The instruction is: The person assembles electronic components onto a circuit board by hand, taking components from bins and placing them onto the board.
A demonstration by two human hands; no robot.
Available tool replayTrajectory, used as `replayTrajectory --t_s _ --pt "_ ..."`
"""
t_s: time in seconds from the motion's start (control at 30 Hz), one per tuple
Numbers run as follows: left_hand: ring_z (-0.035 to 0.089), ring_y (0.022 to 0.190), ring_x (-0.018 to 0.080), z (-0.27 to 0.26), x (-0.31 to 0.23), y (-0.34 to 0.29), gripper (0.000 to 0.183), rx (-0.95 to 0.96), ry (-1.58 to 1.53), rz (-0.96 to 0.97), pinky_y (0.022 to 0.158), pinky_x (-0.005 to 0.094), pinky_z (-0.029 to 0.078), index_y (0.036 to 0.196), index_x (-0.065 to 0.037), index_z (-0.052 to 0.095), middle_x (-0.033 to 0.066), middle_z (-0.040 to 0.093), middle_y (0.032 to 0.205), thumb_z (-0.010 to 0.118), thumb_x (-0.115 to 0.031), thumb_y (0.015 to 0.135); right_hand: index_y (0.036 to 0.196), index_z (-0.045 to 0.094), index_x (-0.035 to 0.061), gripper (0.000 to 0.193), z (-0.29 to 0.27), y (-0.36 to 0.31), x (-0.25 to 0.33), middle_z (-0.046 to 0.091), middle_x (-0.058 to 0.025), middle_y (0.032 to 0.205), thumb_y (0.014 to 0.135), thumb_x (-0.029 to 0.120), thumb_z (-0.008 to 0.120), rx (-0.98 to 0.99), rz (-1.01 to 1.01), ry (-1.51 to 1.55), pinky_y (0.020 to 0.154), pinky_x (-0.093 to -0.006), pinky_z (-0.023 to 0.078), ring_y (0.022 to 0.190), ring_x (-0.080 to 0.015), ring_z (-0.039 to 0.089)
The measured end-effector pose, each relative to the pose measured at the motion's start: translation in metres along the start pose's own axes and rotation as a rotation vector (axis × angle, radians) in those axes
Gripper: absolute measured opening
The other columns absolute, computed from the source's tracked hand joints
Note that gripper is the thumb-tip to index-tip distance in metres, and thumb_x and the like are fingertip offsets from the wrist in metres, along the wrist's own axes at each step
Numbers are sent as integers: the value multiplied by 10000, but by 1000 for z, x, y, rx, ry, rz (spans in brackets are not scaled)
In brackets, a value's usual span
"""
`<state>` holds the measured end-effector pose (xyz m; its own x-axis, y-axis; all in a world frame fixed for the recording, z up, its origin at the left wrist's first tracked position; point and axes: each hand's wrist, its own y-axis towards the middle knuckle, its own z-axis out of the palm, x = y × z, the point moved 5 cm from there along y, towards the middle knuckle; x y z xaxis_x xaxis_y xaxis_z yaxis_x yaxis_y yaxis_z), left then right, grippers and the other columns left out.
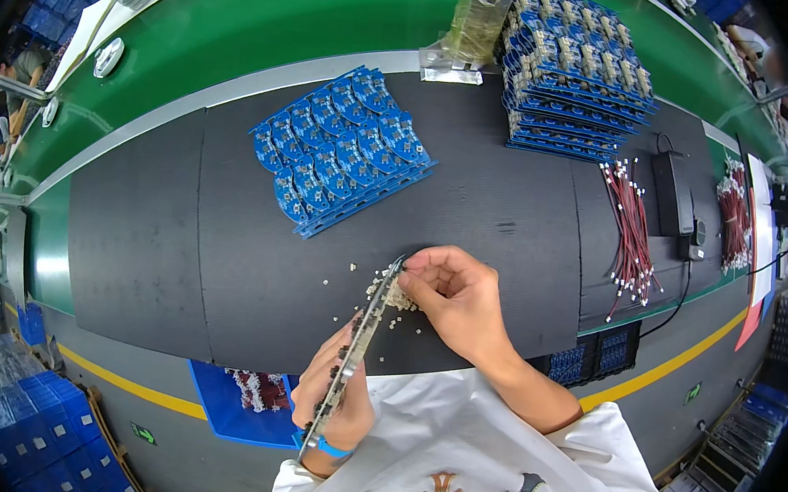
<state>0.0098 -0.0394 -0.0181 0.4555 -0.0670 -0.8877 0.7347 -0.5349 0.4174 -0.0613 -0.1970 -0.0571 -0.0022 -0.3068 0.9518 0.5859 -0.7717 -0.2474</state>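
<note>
My left hand (333, 395) grips a circuit board panel (353, 355) by its lower part and holds it tilted on edge, so its face shows only as a thin strip. At the panel's top end my right hand (452, 297) is closed in a pinch. Whatever sits between those fingertips is too small or hidden to make out. Just behind the panel lies a pile of tiny cream connectors (401, 295), with several loose ones scattered around it on the black mat (250, 290).
Blue circuit board panels (342, 148) lie stacked beyond my hands. A taller stack (573, 74) stands at the back right, beside a clear post (479, 19). Red wire bundles (627, 234) and a black power adapter (672, 193) are to the right. A blue bin (234, 410) sits below the table's front edge.
</note>
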Motion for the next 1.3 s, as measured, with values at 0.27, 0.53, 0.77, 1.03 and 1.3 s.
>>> replayTrajectory --t_s 0.27,0.53,0.77,1.03,1.3 --pt "596 866 417 -1 1 0 218 -69 38 -54 777 452 473 911 58 457 282 589 901 544 117 721 879 556 -20 131 1 -4 3 615 -47 752 769 -8 627 65 70 55 558 -174 452 650 -58 572" --pt "609 842 395 0 -4 3 198 -52 46 -59 749 433 484 887 69 463 297 585 895 551 126 718 908 540 -24 158 11 -4 9 611 -60 829 770 -40 614 132 73 209 683 -189 481 758 -80 590" --pt "628 769 320 -2 -2 0 164 -88 99 -75 687 358 495 869 77 492 254 605 867 567 105 726 910 533 -30 156 9 -3 8 607 -75 837 771 -64 596 89 58 217 673 -202 495 747 -93 592" --pt "628 806 330 0 -6 5 166 16 267 -24 723 369 493 894 73 490 263 603 895 563 86 745 912 535 -33 161 8 -4 6 608 -72 834 768 -64 600 113 56 143 667 -201 495 749 -92 592" --pt "558 866 182 3 5 -7 249 -20 -3 -109 785 299 443 1012 82 512 156 577 994 583 46 776 915 540 -30 164 14 -8 23 612 -72 818 768 -50 610 135 -4 240 628 -190 480 733 -87 591"
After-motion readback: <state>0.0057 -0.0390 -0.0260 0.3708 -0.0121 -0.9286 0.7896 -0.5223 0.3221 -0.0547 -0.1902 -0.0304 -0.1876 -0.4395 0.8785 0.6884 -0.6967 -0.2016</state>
